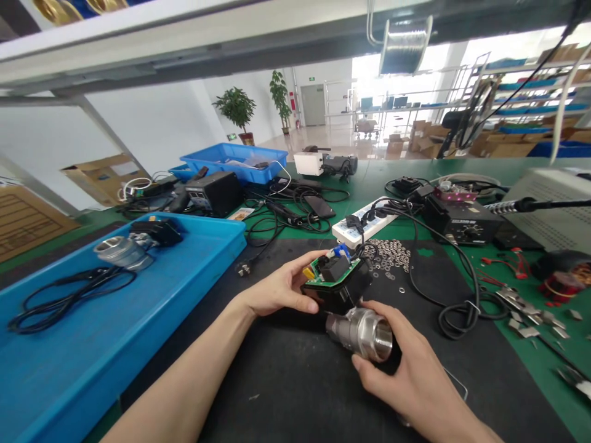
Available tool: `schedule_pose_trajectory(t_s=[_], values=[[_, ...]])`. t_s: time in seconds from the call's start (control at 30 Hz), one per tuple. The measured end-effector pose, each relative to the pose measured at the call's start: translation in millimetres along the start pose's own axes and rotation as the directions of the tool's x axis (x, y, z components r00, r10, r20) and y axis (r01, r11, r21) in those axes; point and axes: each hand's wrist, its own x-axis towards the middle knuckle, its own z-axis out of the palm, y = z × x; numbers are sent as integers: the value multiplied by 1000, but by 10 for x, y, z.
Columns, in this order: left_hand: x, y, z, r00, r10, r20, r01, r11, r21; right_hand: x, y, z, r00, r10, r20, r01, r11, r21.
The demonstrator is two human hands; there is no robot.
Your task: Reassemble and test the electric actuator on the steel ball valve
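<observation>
A motorized ball valve is held between my hands over the black mat point(277, 381). Its black actuator housing point(330, 297) is uncovered, showing a green circuit board point(339, 277) with blue and yellow parts. My left hand point(281, 286) grips the housing from the left, thumb along the front. My right hand point(406, 357) is closed around the threaded end of the silver metal valve body point(364, 332). The fingertips behind the housing are hidden. Behind it, many small metal washers point(388, 255) lie scattered on the mat.
At left, a blue tray point(203, 271) holds another valve point(124, 252) and a coiled black cable point(69, 301). A white power strip point(364, 221) with plugged cords stands behind the washers. Black cables, a soldering station point(466, 224) and metal pieces point(530, 307) lie at right. A shelf crosses overhead.
</observation>
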Motion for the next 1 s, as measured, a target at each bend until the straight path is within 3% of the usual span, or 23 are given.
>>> schedule_pose_trajectory(t_s=[0.17,0.4,0.5,0.6,0.73,1.0], values=[[-1,18,56,999,37,-9,-37,999,40,-34,13,8,995,96,32,-95,995,-16],[13,16,120,997,75,-14,-74,995,61,-20,248,22,979,153,132,-152,988,-18],[14,14,121,996,84,-11,-83,995,63,3,252,15,980,147,135,-150,989,8],[12,7,95,993,116,-16,-114,992,58,4,195,19,987,145,68,-147,989,22],[1,1,38,982,170,-85,-165,984,63,-11,122,37,986,166,-30,-165,985,49],[11,35,-4,927,274,-255,-266,962,64,-13,84,30,979,203,-7,-202,978,58]])
